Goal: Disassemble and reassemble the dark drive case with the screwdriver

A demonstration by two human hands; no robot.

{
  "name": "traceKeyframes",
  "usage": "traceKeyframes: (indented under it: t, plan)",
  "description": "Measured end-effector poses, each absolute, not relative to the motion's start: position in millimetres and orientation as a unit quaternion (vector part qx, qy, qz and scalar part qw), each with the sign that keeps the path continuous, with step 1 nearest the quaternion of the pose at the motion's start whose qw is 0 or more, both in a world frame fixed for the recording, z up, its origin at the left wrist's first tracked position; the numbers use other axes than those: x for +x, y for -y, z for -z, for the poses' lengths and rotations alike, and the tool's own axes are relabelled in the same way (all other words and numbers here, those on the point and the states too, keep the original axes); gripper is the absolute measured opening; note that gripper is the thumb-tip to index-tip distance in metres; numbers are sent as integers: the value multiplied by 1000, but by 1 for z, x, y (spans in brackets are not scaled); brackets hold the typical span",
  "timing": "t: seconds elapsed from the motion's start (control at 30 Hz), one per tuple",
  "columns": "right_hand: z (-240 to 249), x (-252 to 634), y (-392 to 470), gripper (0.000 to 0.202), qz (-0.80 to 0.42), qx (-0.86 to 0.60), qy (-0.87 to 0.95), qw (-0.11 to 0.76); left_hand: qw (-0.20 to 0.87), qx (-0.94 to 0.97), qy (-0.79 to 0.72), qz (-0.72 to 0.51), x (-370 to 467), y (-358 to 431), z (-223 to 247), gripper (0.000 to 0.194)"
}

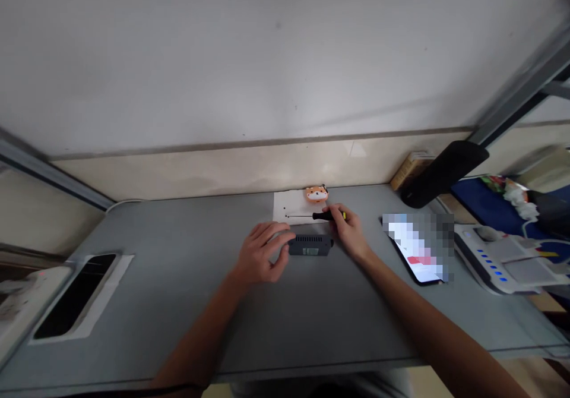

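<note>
My right hand (345,223) grips the black handle of the screwdriver (321,215), its thin shaft pointing to nine o'clock and lying over the white paper (296,202); I cannot tell whether the tip touches it. Close by the tip are a few tiny dark specks (284,208). The dark vented box (310,245) sits on the grey worktop (178,237) between my hands, a pale label on the side facing me. From the box, my left hand (265,252) is at nine o'clock, fingers bent, the index fingertip at its left end and the thumb apart from the other fingers; I cannot tell whether it pinches the box. The paper is between eleven and twelve o'clock, with an orange animal-faced case (316,194) at its far right corner. At three o'clock is a phone (418,255) with a lit screen, and beyond it a white device (490,267) with blue marks. A black cylinder (445,172) leans at two o'clock. Well away, between eight and nine o'clock, lies a dark-screened phone (78,297).
</note>
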State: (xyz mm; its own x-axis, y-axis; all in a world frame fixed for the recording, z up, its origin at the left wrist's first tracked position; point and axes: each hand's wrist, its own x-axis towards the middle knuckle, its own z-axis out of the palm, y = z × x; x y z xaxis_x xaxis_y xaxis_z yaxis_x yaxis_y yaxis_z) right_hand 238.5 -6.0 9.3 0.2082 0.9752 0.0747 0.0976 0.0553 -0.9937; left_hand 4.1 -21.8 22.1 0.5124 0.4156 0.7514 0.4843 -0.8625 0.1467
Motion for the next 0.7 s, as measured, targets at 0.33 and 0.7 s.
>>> traceKeyframes:
  t: [0.33, 0.7]
  plan:
    - [-24, 260, -1, 27, -528, -467, 267, 657, 15, -885, 258, 387, 9, 20, -17, 24]
    - [-28, 269, 2, 23, -562, -422, 300, 645, 76, -855, 295, 420, 24, 27, -13, 15]
